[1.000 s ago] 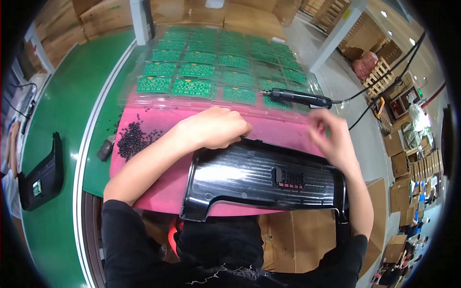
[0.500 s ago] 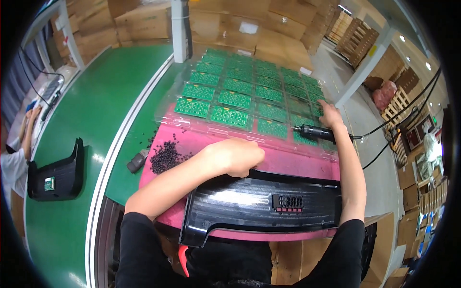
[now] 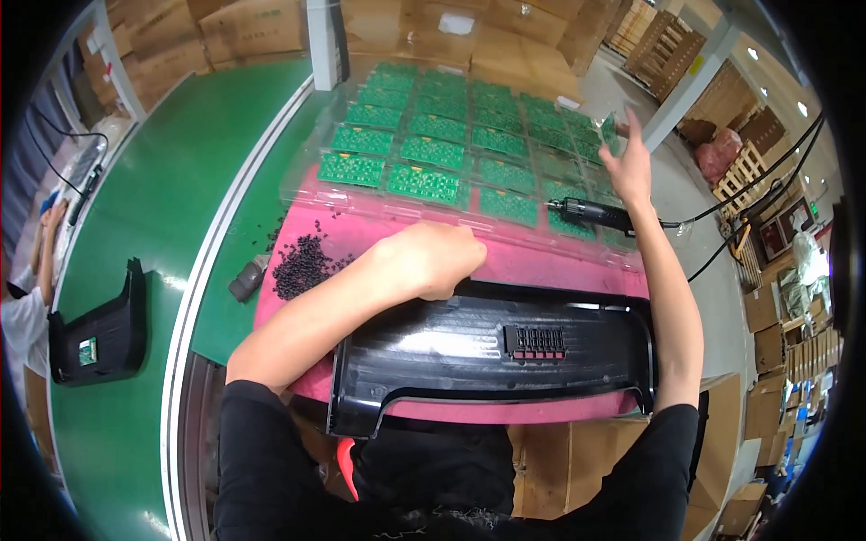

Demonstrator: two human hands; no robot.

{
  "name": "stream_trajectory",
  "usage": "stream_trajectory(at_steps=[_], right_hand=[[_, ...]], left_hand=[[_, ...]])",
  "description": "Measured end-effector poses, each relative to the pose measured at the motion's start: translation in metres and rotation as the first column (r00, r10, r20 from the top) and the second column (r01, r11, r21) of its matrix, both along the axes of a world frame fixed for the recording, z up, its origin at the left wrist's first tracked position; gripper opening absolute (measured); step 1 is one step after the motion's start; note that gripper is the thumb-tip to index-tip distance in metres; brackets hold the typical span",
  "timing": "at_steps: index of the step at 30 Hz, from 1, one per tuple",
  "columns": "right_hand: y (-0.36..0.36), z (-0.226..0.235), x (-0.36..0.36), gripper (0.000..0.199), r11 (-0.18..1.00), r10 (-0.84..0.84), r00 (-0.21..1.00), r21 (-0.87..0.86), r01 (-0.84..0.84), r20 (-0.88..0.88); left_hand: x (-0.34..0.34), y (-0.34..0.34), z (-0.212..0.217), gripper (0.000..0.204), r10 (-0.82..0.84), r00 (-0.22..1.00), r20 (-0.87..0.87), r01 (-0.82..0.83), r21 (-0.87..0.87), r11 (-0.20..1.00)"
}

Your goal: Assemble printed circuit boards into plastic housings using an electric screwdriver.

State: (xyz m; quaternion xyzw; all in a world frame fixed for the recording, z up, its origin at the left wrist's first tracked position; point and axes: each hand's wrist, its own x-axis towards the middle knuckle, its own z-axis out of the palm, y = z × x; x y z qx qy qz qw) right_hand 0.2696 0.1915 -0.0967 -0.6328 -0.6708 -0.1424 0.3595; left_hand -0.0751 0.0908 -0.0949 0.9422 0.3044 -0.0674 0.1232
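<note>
My right hand (image 3: 631, 167) is raised at the far right edge of the clear plastic tray (image 3: 311, 194), gripping a small green circuit board (image 3: 611, 133) tilted up on edge. Rows of similar green boards (image 3: 424, 182) fill the tray's pockets. Below that hand an electric screwdriver (image 3: 591, 214) lies across the tray's near right corner. My left hand (image 3: 442, 259) is closed, knuckles up, over the far edge of a curved black plastic housing (image 3: 451, 352); whatever its fingers hold is hidden. A slotted window (image 3: 534, 342) shows in the housing.
Small black screws (image 3: 305, 269) lie piled on the pink mat (image 3: 541, 261), beside a dark lump-shaped object (image 3: 245, 281). On the green conveyor (image 3: 216, 117) at left sits another black housing (image 3: 108, 329) with a board in it. A person's arm (image 3: 47, 239) shows at far left. Cardboard boxes (image 3: 406, 36) stand behind.
My right hand has lifted a circuit board off the tray's right side, moving up and away. My left hand stays closed near the housing's far edge. The whole view has shifted slightly.
</note>
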Motion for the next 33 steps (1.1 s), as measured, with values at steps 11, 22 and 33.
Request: stream_trajectory(at_steps=[11, 22, 33], right_hand=[[-0.169, 0.036, -0.120, 0.065, 0.658, 0.540, 0.274, 0.196, -0.728, -0.795], [-0.240, 0.004, -0.054, 0.064, 0.622, 0.224, 0.352, -0.144, -0.769, -0.909], [-0.243, -0.040, -0.052, 0.050, 0.667, 0.335, 0.799, -0.472, -0.576, -0.500]], left_hand=[[0.010, -0.014, 0.031, 0.065, 0.103, 0.603, 0.791, 0.021, -0.145, 0.989], [0.025, -0.029, 0.013, 0.049, 0.032, 0.800, 0.599, 0.133, -0.229, 0.964], [0.035, -0.036, -0.016, 0.050, -0.046, 0.935, 0.350, 0.140, -0.248, 0.959]])
